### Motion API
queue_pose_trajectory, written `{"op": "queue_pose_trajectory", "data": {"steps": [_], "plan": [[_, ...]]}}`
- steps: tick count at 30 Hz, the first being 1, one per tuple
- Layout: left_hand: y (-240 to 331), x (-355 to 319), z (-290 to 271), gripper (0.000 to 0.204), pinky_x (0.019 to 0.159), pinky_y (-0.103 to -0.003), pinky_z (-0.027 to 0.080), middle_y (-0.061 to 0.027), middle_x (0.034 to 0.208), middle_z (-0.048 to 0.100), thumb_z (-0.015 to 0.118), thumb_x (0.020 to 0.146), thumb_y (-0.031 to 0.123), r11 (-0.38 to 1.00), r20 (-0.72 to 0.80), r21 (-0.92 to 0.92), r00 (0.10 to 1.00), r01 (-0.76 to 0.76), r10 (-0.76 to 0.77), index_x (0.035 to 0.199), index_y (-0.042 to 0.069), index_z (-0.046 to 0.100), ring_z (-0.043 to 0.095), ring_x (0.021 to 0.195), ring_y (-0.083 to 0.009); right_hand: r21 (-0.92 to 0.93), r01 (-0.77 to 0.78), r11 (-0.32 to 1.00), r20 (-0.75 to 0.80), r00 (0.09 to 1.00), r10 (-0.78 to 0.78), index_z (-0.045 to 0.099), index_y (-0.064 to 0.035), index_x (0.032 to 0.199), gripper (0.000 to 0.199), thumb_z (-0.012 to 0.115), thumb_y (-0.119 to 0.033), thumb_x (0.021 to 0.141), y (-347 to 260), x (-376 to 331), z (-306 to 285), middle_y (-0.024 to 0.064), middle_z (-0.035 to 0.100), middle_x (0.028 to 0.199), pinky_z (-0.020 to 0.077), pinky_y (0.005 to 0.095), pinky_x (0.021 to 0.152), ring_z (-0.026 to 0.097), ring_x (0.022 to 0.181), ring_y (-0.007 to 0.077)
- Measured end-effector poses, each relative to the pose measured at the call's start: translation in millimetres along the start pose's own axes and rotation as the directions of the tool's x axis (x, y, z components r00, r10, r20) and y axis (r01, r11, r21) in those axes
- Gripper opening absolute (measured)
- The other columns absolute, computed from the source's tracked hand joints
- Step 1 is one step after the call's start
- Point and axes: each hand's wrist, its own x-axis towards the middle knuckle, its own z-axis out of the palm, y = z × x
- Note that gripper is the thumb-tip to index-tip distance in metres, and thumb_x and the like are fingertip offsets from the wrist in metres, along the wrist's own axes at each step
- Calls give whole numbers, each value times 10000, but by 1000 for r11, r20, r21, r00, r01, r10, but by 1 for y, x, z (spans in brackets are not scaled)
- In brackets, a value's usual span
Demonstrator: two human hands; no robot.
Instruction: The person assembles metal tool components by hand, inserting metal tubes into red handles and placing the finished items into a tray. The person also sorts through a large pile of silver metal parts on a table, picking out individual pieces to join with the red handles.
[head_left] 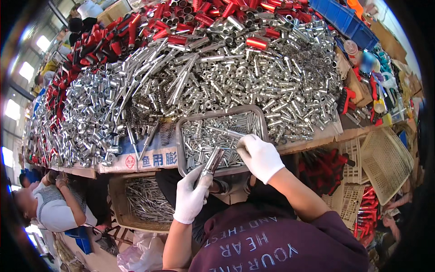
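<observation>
Workshop bench (324, 131) is heaped with loose metal parts (272, 86) ahead of the grip, red tubes (257, 43) farther out, gray tray (179, 145) just beyond the hands. Left hand (192, 194) is wrapped around a shiny tube (214, 161), right hand (259, 157) pinches a thin rod (229, 132) just ahead of it. I'd hold the tube firm, keep its far end clear of glove fabric, and pinch the rod lightly.

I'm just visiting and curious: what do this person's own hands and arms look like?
The left hand and right hand wear close-fitting white gloves ending at the wrists. The forearms are bare. The dark maroon top carries pale lettering; its right sleeve ends near the elbow.
</observation>
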Motion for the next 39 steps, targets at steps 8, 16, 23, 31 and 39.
{"op": "queue_pose_trajectory", "data": {"steps": [8,16,23,31,39], "plan": [[9,-1,14,322,635,-283,492,-137,737,647,657,874,149,841,-75,384,894,-382,441,1124,-53,632,598,656,-104,330,161,930,-31,987,-160,626,-85,974,99,625,-134,888,-34,-15,-8,159,650,763,524,399,626,661,708,335],[0,-4,21,315,623,-383,522,-212,780,652,694,814,184,738,-74,523,839,-427,539,1070,3,663,667,720,-364,-75,343,936,-52,936,-348,487,-72,891,100,569,-128,877,-33,-21,8,98,600,675,527,401,545,663,637,283],[6,0,33,354,594,-406,517,-191,788,655,693,801,165,493,-89,747,668,-446,739,1091,-33,650,643,656,-380,-36,271,962,-199,941,-273,504,-41,877,113,603,-93,863,-41,-15,14,105,617,753,531,359,559,657,648,275],[25,-5,39,395,713,-267,508,-104,883,693,649,847,53,798,-174,217,782,-562,598,1206,-100,588,619,802,-109,808,-220,547,208,975,84,551,-16,995,196,688,-103,885,-42,-9,-21,52,646,879,541,299,686,653,768,145],[21,-8,25,398,461,-172,347,45,752,552,610,953,128,912,152,83,910,-401,386,1324,-3,547,437,541,-3,952,-48,303,71,995,-66,541,-1,1276,405,658,-165,924,-33,-19,3,30,628,1079,511,267,850,597,1001,101]]}}
